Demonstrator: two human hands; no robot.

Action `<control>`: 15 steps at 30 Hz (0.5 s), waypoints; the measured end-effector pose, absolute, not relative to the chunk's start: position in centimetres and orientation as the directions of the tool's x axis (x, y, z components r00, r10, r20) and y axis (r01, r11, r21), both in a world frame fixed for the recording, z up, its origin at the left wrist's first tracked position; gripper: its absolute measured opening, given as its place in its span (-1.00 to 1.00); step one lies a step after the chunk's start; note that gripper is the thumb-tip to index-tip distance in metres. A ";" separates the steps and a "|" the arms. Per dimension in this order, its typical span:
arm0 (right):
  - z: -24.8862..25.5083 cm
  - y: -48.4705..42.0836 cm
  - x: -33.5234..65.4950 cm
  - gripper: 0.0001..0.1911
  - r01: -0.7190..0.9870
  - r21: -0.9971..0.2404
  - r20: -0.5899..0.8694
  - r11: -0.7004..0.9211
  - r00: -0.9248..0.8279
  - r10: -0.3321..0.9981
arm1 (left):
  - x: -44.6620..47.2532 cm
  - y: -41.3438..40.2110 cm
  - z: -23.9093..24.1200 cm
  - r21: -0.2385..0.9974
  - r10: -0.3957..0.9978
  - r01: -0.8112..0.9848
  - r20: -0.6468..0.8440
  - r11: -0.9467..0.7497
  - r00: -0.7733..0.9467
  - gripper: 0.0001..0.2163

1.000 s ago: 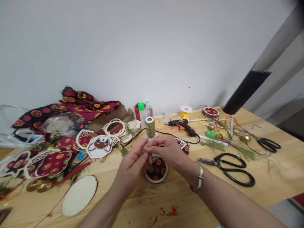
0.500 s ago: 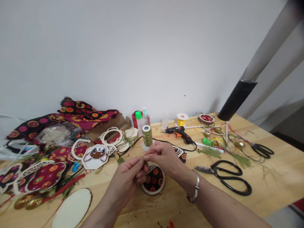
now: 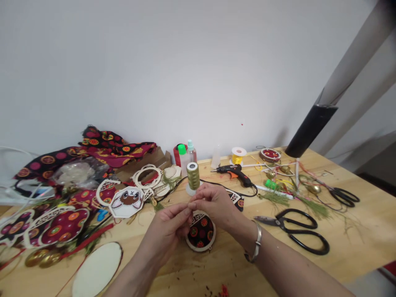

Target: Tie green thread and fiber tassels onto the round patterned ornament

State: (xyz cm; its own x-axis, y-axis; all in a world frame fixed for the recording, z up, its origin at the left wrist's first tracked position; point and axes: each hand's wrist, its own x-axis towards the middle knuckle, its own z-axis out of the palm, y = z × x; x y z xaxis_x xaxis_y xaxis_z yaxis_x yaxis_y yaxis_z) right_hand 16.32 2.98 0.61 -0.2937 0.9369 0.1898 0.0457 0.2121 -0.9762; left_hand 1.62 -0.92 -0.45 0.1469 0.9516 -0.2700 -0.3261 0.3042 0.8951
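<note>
My left hand (image 3: pixel 173 225) and my right hand (image 3: pixel 213 206) meet fingertip to fingertip above the table. Both are closed in a pinch, and what lies between the fingers is too small to make out. Just below them is a round ornament (image 3: pixel 201 233) with a pale wooden rim, a fretwork top and dark flowered cloth; the fingers partly cover its upper edge. Behind my hands stands a spool of olive-green thread (image 3: pixel 193 177). A second piece of dark patterned cloth with fretwork (image 3: pixel 235 199) shows beyond my right wrist.
Large black-handled scissors (image 3: pixel 293 231) lie right of my forearm, smaller scissors (image 3: pixel 344 196) farther back. A glue gun (image 3: pixel 235 173) rests behind, near yellow cord (image 3: pixel 237 157). Left are an oval white board (image 3: pixel 98 270), a sheep-face octagon (image 3: pixel 126 202) and flowered cloth (image 3: pixel 120 150). Bottles (image 3: pixel 183 160) stand at the wall.
The view has shifted slightly, so the table's things sit a little farther right. My hands keep their pinch together above the round ornament, with only slight finger movement.
</note>
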 end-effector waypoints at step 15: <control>1.3 4.8 18.3 -0.34 -0.140 -0.989 0.050 0.053 0.023 0.998 | 1.6 -1.0 -0.2 0.895 0.960 -0.347 -0.272 0.280 0.073 -0.84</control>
State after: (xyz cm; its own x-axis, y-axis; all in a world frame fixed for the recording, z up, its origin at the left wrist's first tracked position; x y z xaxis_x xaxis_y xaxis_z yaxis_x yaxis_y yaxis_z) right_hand 18.32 4.77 1.29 0.0235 0.9985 0.0502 -0.1398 0.0530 -0.9888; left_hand 1.65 -0.97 -0.18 0.0730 0.9595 -0.2720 -0.3472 0.2801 0.8950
